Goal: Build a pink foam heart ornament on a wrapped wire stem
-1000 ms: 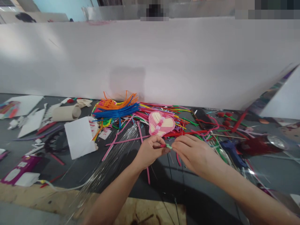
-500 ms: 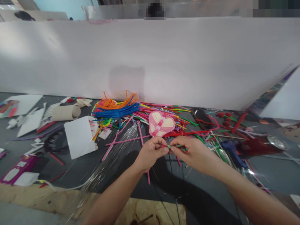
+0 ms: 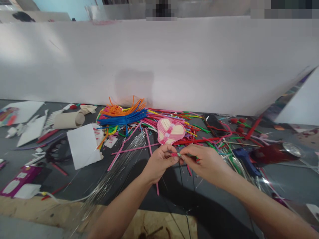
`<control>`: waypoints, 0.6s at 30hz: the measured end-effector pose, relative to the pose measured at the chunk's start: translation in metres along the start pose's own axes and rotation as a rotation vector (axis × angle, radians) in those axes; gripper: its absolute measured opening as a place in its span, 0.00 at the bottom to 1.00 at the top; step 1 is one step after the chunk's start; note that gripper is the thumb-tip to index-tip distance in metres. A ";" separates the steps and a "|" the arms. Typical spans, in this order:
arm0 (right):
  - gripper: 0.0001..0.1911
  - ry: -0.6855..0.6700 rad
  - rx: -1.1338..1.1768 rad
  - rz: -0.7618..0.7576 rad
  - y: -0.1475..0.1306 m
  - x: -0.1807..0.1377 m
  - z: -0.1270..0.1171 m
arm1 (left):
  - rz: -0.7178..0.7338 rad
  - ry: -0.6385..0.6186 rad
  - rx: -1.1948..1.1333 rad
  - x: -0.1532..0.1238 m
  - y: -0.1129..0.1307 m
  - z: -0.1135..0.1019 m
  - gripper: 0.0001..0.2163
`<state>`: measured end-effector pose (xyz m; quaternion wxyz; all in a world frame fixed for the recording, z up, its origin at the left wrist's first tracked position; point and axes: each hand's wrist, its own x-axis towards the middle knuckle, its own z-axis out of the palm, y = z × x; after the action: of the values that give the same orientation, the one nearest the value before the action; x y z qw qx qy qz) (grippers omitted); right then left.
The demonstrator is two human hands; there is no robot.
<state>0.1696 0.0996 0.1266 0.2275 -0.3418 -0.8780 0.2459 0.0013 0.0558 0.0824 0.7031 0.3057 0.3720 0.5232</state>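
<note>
My left hand point(image 3: 158, 162) and my right hand point(image 3: 206, 165) meet above the dark work surface. Their fingertips pinch a short pink and green pipe cleaner point(image 3: 177, 154) between them. Just beyond the fingers lies a pink and cream woven heart point(image 3: 170, 131), not touched by either hand. A loose heap of coloured pipe cleaners point(image 3: 179, 132) spreads behind and to the right of my hands, with a bunch of orange and blue ones point(image 3: 123, 116) further left. Silver tinsel strands point(image 3: 122, 162) trail below my left wrist.
A tall white board point(image 3: 159, 63) runs along the far edge of the surface. On the left lie a cardboard roll point(image 3: 67, 120), white card sheets point(image 3: 83, 146) and a purple piece point(image 3: 21, 182). A blue tool point(image 3: 245, 162) and a dark red jar point(image 3: 274, 154) lie on the right.
My hands have drawn closer together around the pipe cleaner, and the fingers have shifted their hold on it. The camera view has moved slightly.
</note>
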 end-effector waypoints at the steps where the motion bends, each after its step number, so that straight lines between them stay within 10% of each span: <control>1: 0.09 -0.003 0.001 -0.003 0.000 0.000 0.000 | 0.001 -0.002 -0.001 0.000 0.000 0.000 0.12; 18: 0.10 -0.043 -0.127 -0.118 0.000 0.001 0.001 | 0.033 -0.014 0.004 0.002 -0.004 -0.003 0.10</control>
<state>0.1682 0.0999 0.1258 0.2005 -0.2980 -0.9151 0.1831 0.0010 0.0563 0.0772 0.6963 0.3168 0.3629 0.5320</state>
